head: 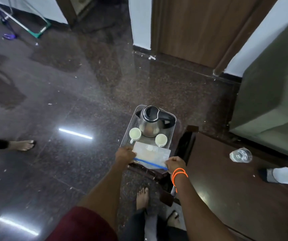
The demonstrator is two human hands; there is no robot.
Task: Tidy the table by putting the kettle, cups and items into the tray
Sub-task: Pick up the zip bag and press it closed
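I have both hands on the near end of the clear perforated plastic tray point(172, 126), held out over the dark floor: my left hand point(125, 154) has its fingers curled round the near left corner, my right hand point(175, 164) grips the near right edge, so the load stays level. The steel kettle with black lid and handle point(151, 121) sits at the far end, two white cups point(135, 133) before it, and a clear zip bag with blue seal point(151, 154) nearest me, pinned under my grip, I judge. A clear water bottle point(241, 155) lies on the dark wooden table point(235, 188), not yet gathered.

The dark wooden table point(226, 171) carries a clear plastic bottle point(241, 155) and a white-and-grey cloth point(282, 175).
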